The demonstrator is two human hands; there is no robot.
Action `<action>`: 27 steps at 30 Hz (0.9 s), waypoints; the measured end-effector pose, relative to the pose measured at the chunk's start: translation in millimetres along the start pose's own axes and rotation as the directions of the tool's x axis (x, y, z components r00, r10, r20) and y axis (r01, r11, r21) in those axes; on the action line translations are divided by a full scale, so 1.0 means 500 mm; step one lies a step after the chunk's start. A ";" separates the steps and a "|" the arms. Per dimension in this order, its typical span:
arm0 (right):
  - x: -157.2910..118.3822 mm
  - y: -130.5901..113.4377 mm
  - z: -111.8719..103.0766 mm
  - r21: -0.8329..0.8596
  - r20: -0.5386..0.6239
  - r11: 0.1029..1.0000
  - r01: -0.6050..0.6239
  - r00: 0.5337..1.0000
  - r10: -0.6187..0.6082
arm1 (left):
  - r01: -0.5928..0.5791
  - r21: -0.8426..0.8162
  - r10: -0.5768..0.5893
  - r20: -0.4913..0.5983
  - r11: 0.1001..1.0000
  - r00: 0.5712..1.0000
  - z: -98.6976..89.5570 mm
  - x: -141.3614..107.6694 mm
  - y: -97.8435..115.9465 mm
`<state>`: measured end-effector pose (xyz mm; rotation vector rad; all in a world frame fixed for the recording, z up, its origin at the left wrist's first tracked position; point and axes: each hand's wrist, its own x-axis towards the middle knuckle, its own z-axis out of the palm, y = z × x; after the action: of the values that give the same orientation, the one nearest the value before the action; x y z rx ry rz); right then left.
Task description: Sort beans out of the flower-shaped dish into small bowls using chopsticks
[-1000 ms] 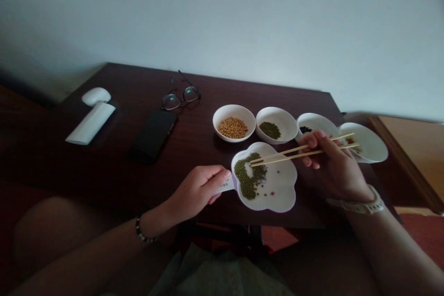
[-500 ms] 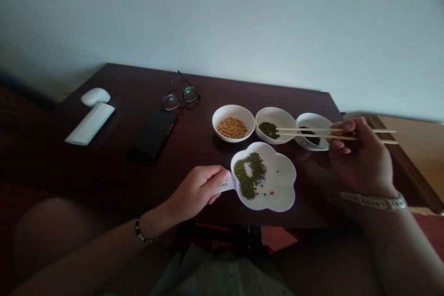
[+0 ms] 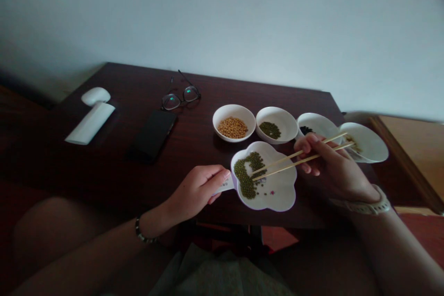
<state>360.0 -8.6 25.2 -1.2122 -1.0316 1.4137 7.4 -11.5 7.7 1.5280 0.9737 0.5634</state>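
My left hand grips the handle of a white flower-shaped dish with a purple rim. Green beans lie in its left part, with a few small bits beside them. Chopsticks are held in my right hand, their tips apart among those beans. Behind the dish stand white bowls in a row: one with tan beans, one with green beans, one with black beans. A fourth bowl at the right holds something yellowish, partly behind the chopsticks.
A black phone lies on the dark wooden table, with glasses behind it. A white object with a rounded head is at the far left. A light wooden surface stands at the right.
My right hand has moved left and toward me, bringing the chopstick tips from the green bean bowl into the flower-shaped dish. The fourth bowl has come into sight. My left hand stays in place.
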 end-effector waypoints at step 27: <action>0.000 0.001 0.014 0.016 0.025 1.000 0.001 1.000 -0.002 | 0.006 0.006 -0.006 -0.005 1.000 1.000 0.000 0.000 0.001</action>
<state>352.9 -9.0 25.6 -1.1850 -1.0361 1.4366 7.6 -11.7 8.2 1.5294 0.9840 0.5603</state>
